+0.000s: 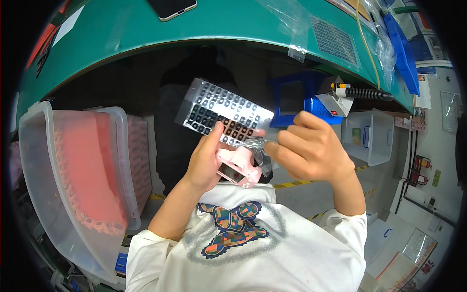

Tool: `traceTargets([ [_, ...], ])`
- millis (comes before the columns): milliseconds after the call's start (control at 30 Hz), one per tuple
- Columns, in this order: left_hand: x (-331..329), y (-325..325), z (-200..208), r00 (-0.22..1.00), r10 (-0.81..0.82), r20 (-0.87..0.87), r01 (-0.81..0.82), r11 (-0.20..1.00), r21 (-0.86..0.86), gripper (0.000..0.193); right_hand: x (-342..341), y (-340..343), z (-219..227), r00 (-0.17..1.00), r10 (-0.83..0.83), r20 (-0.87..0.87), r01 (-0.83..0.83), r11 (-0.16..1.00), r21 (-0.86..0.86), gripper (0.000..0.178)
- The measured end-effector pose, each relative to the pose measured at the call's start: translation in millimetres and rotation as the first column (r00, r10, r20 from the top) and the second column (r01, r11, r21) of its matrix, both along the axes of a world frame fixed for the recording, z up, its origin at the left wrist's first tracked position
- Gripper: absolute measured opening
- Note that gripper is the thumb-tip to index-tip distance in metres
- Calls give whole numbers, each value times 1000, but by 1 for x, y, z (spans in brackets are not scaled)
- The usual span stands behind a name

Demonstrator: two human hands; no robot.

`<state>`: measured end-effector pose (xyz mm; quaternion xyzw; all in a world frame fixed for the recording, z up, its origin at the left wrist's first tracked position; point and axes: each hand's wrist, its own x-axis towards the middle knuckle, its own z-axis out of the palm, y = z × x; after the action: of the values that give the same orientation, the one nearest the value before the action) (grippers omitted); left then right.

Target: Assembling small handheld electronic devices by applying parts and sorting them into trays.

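My left hand point(206, 158) holds a small pink device point(237, 168) with a little screen, and its thumb presses a clear sheet point(221, 112) covered with several small black stickers. The sheet fans up and left from the hand. My right hand point(309, 148) pinches a strip of clear film point(259, 146) just right of the pink device, fingers curled. Both hands are held over my lap, below the green table edge point(146, 41).
A clear plastic bin point(36, 160) holding pink parts stands at my left. A phone point(171, 7) lies on the green table. A blue stool point(292, 95), a white box point(372, 136) and a black hose point(365, 92) are at the right. Yellow floor tape runs below.
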<state>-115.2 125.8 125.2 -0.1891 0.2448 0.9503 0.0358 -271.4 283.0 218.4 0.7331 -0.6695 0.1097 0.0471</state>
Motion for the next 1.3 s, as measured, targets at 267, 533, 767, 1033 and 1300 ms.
traceTargets([
  [267, -2, -4, -13, 995, 64, -82, -67, 997, -33, 58, 18, 22, -16, 980, 5, 199, -7, 1000, 7, 11],
  [533, 13, -16, -25, 954, -95, -286, 62, 991, -119, 64, -1, 45, -33, 417, -58, 907, 47, 998, 42, 21],
  [767, 22, -13, -24, 919, -175, -354, 129, 980, -150, 56, -12, 9, -59, -215, -205, 955, 312, 912, 266, 24],
  [1033, 28, -16, -38, 962, -134, -238, 58, 952, -301, 51, -18, 16, -46, -400, -161, 902, 120, 967, 226, 7],
  [1300, 28, -17, -34, 995, 15, -96, -58, 885, -462, 23, 3, 19, -41, -296, -171, 940, 286, 923, 258, 6],
])
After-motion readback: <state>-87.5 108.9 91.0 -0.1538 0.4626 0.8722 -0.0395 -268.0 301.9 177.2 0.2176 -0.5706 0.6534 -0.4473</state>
